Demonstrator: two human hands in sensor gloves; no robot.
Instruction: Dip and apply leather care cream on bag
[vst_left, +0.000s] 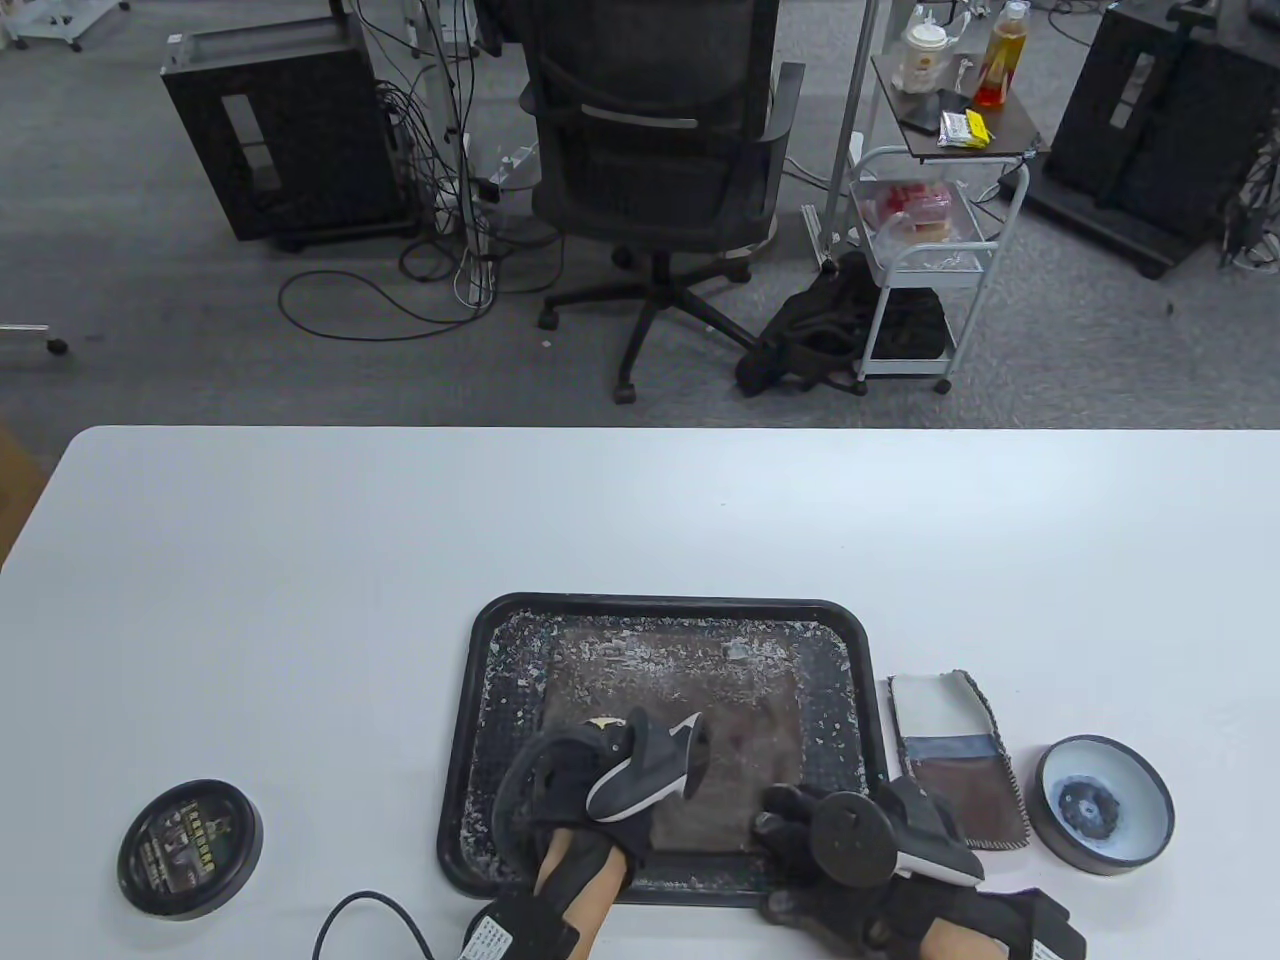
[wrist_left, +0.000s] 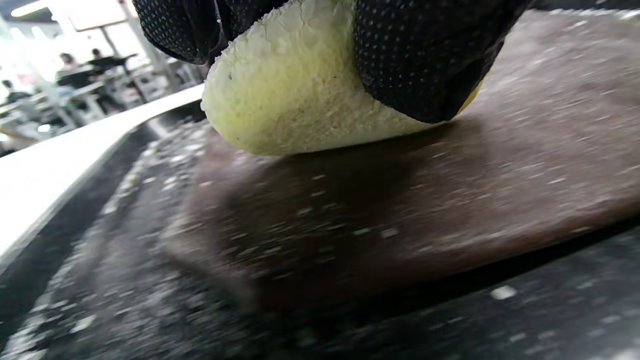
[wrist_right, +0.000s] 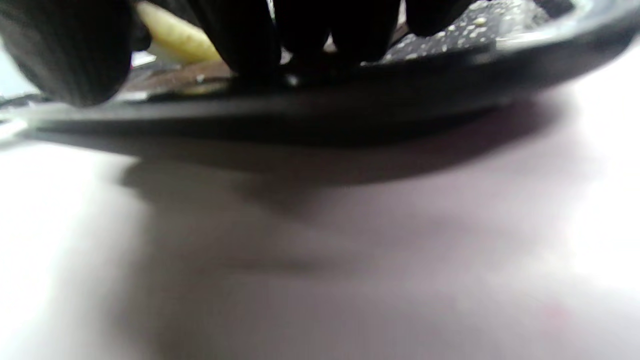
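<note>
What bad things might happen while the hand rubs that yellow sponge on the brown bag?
The brown bag lies loose in the black tray, so hard rubbing with the sponge in the left hand might slide it. White flakes litter the tray and could get rubbed into the leather. The right hand rests at the tray's near edge; if it lifts, the tray may shift.

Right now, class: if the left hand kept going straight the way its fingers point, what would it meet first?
The left hand points up-table along the brown leather bag, so probably more bag surface, then the black tray's far rim; depth is uncertain.
</note>
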